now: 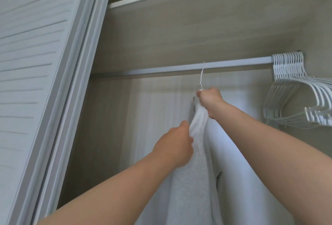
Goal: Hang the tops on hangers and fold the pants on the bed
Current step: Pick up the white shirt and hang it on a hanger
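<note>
From the head view, the white top is hanging inside the closet on a hanger whose thin hook is reaching the rod; whether it is fully seated I cannot tell. The right hand is clenching the hanger's neck with the collar, while the left hand is pinching a fold of the top lower down. A hard leftward tug is likely to drag the shoulder off the hanger or tip it, and an early release could be letting the hook slip off. The top's long axis is running vertically, collar pointing up at the rod, hem dropping out of frame.
</note>
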The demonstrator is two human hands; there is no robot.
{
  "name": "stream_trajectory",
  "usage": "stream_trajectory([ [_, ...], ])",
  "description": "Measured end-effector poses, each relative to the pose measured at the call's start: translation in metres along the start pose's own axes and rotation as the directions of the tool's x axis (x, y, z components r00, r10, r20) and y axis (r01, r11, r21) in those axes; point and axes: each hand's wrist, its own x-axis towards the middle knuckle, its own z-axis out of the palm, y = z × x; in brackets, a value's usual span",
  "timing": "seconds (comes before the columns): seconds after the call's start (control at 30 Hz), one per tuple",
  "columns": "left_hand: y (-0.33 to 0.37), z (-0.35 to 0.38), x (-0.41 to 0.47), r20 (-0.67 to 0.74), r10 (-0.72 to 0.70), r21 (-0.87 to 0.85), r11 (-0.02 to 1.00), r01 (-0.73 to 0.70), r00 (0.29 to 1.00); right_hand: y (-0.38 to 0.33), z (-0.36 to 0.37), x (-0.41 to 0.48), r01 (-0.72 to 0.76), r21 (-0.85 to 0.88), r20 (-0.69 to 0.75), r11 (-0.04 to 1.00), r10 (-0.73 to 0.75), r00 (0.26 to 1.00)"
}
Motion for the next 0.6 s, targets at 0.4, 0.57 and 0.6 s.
stream_trajectory([
  [0.4, -0.005, 0.019, -0.038, 0.030, -0.058, -0.363, 0.930, 0.065, 0.998, 0.012, -0.035, -0.059, 0.312, -0.592, 0.224, 0.743, -0.221, 0.949],
  [0.57, 0.002, 0.024, -0.059, 0.094, -0.041, -0.106, 0.993, 0.051, 0.995, 0.011, -0.028, -0.067, 0.430, -0.656, 0.267, 0.620, -0.342, 0.901],
  [0.6, 0.000, 0.025, -0.059, 0.085, -0.037, -0.052, 0.998, 0.042, 0.996, 0.013, -0.024, -0.066, 0.447, -0.617, 0.269, 0.648, -0.360, 0.893],
])
